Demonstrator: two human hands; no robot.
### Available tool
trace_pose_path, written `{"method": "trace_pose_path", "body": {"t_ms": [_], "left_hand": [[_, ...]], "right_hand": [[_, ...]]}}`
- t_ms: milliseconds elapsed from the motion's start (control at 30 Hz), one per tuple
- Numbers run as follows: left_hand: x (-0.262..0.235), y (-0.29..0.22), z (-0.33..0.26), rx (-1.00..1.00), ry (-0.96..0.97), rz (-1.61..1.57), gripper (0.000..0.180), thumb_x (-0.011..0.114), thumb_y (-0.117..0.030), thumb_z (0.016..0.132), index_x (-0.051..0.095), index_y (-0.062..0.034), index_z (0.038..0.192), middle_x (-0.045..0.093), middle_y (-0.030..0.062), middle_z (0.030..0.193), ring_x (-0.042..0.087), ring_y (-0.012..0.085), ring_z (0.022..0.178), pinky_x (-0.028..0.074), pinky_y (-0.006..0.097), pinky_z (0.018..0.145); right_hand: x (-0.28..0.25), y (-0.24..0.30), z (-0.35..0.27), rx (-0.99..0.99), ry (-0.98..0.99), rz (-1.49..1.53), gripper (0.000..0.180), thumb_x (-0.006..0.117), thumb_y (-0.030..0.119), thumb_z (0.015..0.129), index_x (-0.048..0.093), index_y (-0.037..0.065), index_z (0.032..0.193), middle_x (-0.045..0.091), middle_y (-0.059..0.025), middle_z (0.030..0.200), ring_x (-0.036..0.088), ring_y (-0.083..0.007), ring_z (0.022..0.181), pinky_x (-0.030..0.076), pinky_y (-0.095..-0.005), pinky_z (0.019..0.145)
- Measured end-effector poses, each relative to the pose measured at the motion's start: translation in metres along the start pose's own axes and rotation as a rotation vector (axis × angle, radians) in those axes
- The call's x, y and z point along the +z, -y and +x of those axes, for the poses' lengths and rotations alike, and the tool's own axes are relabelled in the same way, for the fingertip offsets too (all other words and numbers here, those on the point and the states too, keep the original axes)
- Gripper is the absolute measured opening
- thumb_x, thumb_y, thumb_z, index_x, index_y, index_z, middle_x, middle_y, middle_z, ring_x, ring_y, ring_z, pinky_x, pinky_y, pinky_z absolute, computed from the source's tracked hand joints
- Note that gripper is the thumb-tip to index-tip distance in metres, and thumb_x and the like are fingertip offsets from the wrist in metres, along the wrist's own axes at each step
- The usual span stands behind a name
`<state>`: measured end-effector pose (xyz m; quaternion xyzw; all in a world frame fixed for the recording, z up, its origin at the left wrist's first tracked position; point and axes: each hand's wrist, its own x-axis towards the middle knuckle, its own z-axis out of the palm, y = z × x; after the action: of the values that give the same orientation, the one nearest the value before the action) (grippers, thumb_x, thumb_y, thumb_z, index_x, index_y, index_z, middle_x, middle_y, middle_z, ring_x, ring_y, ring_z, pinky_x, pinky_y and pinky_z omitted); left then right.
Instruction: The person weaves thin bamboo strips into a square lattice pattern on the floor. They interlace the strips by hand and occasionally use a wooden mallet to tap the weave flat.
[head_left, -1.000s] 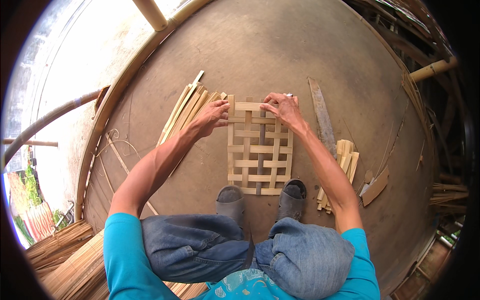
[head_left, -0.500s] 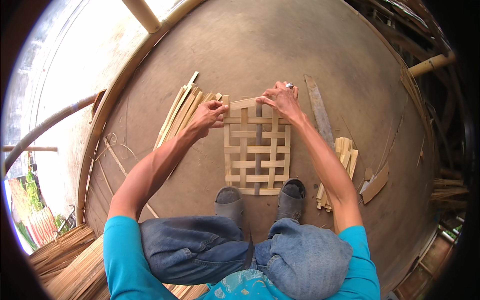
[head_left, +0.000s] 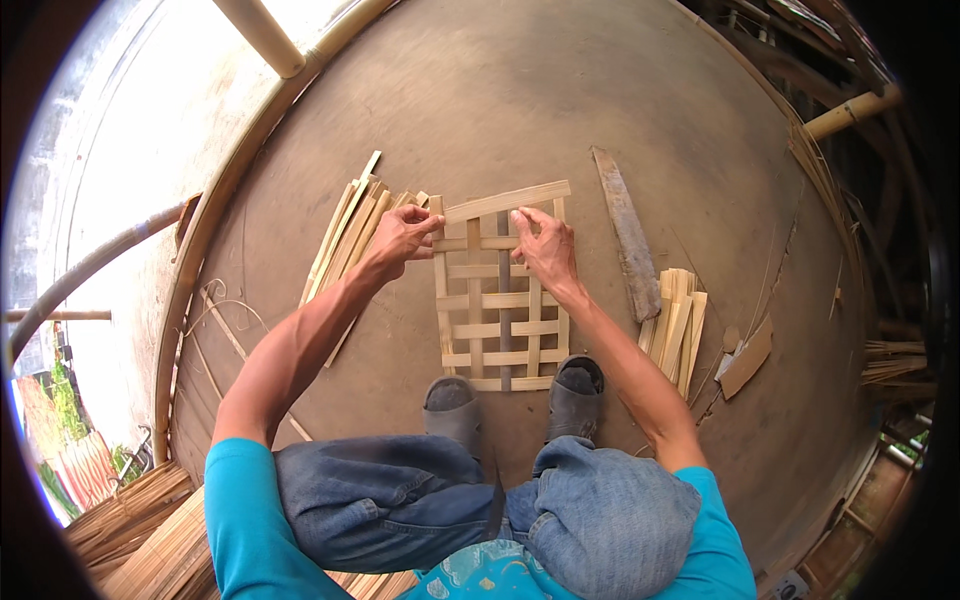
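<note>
On the ground in front of my feet lies an open lattice [head_left: 489, 300] of woven pale bamboo strips, with one dark upright strip [head_left: 504, 330] along its middle. A loose-looking crosswise strip [head_left: 535, 193] slants across the far end, its right end raised and free. My left hand [head_left: 403, 238] is closed in a pinch at the far left corner, where the slanting strip meets the left upright strip [head_left: 438, 204]. My right hand [head_left: 546, 248] is closed over the far part of the lattice, thumb and forefinger pinching near the top of the dark strip, just below the slanting strip.
A bundle of bamboo strips [head_left: 350, 230] lies left of the lattice, and a shorter bundle [head_left: 677, 325] lies right. Beside that is a long flat worn blade-like piece [head_left: 628, 235]. My sandalled feet [head_left: 577, 395] stand at the near edge. A brown flat scrap [head_left: 747, 358] lies farther right.
My right hand has moved nearer to me, off the slanting strip's middle. The strip's right end now shows, tilted up and away. My left hand stays at the left corner.
</note>
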<state>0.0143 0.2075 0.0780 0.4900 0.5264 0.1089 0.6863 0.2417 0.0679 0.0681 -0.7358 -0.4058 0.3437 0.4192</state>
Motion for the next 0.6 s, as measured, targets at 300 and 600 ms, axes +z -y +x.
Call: {"method": "trace_pose_path", "body": {"t_ms": [300,600], "left_hand": [[0.014,-0.016,-0.006,-0.042,-0.068,0.123,0.044,0.088,-0.036,0.091,0.064,-0.0035,0.108,0.066,0.0072,0.093,0.068,0.0155,0.08,0.065,0.033,0.071],[0.017,-0.013,-0.002,-0.009,-0.136,0.16,0.044,0.091,-0.038,0.088,0.055,-0.0133,0.09,0.057,0.0002,0.078,0.057,0.0105,0.067,0.059,0.034,0.061]], "right_hand": [[0.028,0.003,0.022,0.32,0.024,0.626,0.037,0.048,0.026,0.116,0.061,-0.008,0.126,0.071,-0.0148,0.108,0.079,-0.0235,0.07,0.056,-0.0255,0.046],[0.026,0.012,0.027,0.385,0.019,0.575,0.035,0.06,0.032,0.111,0.063,-0.003,0.115,0.073,-0.013,0.104,0.076,-0.0193,0.064,0.054,-0.025,0.045]]}}
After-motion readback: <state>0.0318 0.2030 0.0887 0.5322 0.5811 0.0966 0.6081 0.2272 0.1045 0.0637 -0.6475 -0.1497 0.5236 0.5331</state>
